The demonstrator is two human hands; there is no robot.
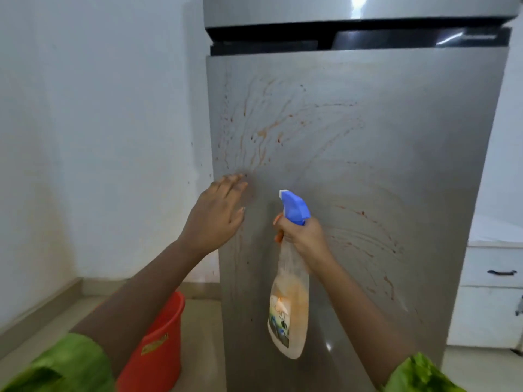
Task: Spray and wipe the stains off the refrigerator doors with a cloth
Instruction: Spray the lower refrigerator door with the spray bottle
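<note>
Two hands are raised in front of the refrigerator [368,35]. The right hand [301,236] grips the spray bottle [288,304] by its neck, just under the blue head [295,207], and one finger seems to lie at the orange trigger [278,236]; the nozzle points toward the door. The bottle hangs down from this hand, with orange smears on its clear body. The left hand [219,213] holds nothing. Its fingers are straight and the fingertips [237,178] reach the left edge of the lower door [410,165]; I cannot tell if they press on it or only come near.

Around the hands the grey lower door carries many stains [263,134]: orange-brown streaks in wide arcs and small dots, one group high on the left, another lower on the right. Of the upper door [311,7] only the bottom part shows. I see no cloth anywhere. An orange bucket [161,343] stands on the floor beside the refrigerator, and a white cabinet [492,292] is at the right.

I judge that the spraying step is in hand and the wiping is not yet begun. The next move calls for squeezing the trigger over both groups of streaks, then for fetching a cloth.
</note>
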